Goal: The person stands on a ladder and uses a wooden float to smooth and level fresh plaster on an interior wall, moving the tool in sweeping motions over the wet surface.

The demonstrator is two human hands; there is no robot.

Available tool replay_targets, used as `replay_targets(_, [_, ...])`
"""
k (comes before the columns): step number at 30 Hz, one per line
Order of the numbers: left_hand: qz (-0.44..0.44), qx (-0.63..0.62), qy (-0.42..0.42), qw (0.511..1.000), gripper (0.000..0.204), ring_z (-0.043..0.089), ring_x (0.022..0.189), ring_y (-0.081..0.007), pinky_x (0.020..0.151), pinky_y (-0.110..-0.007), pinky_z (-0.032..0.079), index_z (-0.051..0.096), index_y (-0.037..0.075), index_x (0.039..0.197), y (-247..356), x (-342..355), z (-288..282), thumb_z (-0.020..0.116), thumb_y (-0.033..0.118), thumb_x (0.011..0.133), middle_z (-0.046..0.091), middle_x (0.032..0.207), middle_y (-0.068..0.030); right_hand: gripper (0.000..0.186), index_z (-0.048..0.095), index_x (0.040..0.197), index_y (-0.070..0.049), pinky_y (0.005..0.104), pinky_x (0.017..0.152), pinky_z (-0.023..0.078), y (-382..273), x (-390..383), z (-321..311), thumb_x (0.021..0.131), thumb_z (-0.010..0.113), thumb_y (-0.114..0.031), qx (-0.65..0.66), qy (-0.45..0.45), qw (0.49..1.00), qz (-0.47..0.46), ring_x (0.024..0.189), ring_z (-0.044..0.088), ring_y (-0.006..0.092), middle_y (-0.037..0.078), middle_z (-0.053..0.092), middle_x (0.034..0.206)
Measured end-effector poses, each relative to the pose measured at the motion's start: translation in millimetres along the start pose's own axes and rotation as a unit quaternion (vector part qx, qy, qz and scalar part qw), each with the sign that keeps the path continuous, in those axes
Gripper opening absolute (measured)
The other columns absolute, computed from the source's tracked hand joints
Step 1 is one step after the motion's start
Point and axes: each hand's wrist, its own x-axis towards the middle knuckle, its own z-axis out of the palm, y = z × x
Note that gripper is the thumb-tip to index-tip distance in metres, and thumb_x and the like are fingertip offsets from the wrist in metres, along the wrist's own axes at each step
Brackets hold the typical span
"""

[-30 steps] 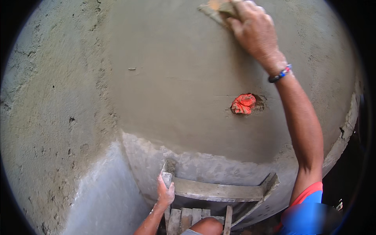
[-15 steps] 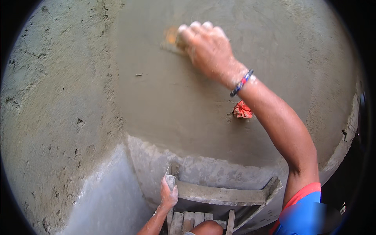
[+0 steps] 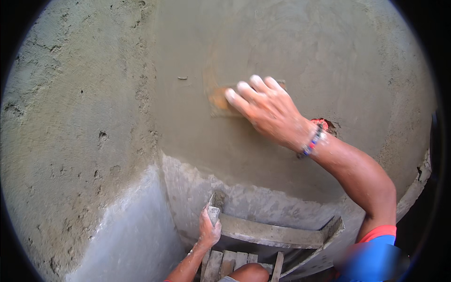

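The pitted grey plaster wall (image 3: 70, 127) at left is bordered below by a smooth, paler band (image 3: 129, 230); weathered wooden slats (image 3: 228, 262) are ranged side by side nearby.

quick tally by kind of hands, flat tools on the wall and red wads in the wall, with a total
Hands: 2 (left hand, right hand)
Flat tool under the right hand: 1
Red wad, partly hidden: 1
Total: 4
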Motion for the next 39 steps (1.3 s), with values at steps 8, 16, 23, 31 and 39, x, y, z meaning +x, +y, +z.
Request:
replay_targets(8, [0.024,-0.018,0.001,1.000,0.074,0.043,0.129,-0.0451,0.111,-0.050,0.032,0.031,-0.008,0.144,6.7,-0.6,20.4,0.063,0.001,0.078,0.044,0.138,-0.0301,0.033,0.062,0.117,-0.006,0.0442,0.086,0.048,125.5,-6.3,-54.8,0.087,0.065,-0.021,-0.103,0.116,0.958,0.240,0.099,0.061,0.0340,0.015,0.064,0.105])
replay_targets(16, [-0.003,-0.012,0.010,1.000,0.074,0.044,0.127,-0.0458,0.111,-0.050,0.032,0.032,-0.008,0.143,-2.6,-1.5,5.8,0.062,0.001,0.076,0.046,0.136,-0.0299,0.024,0.060,0.111,-0.012,0.0360,0.074,0.048,27.3,-28.4,-13.4,0.087,0.060,-0.013,0.001,0.013,1.000,-0.008,0.089,0.057,0.0205,0.005,0.057,0.092])
replay_targets(23, [0.022,-0.002,0.013,1.000,0.073,0.045,0.125,-0.0470,0.110,-0.051,0.033,0.033,-0.008,0.141,2.9,-2.2,17.2,0.062,0.000,0.074,0.046,0.134,-0.0307,0.031,0.063,0.114,-0.005,0.0454,0.083,0.049,195.0,37.2,-44.3,0.086,0.065,-0.019,-0.149,0.158,0.924,0.316,0.095,0.061,0.0348,0.015,0.064,0.099])
replay_targets(31, [-0.030,-0.015,0.003,0.999,0.072,0.044,0.127,-0.0466,0.111,-0.051,0.033,0.035,-0.007,0.141,2.4,-1.3,1.2,0.063,0.000,0.075,0.046,0.135,-0.0298,0.029,0.060,0.116,-0.010,0.0375,0.079,0.049,59.3,46.5,-8.9,0.087,0.060,-0.011,-0.003,0.011,0.999,0.046,0.099,0.061,0.0268,0.009,0.062,0.101])
replay_targets(39, [0.012,-0.008,0.004,1.000,0.072,0.045,0.127,-0.0457,0.111,-0.051,0.033,0.035,-0.006,0.141,16.6,3.1,14.9,0.063,-0.002,0.075,0.047,0.135,-0.0291,0.031,0.062,0.112,-0.004,0.0444,0.087,0.050,168.8,55.2,-36.9,0.086,0.066,-0.020,-0.120,0.193,0.926,0.302,0.102,0.062,0.0340,0.017,0.066,0.106])
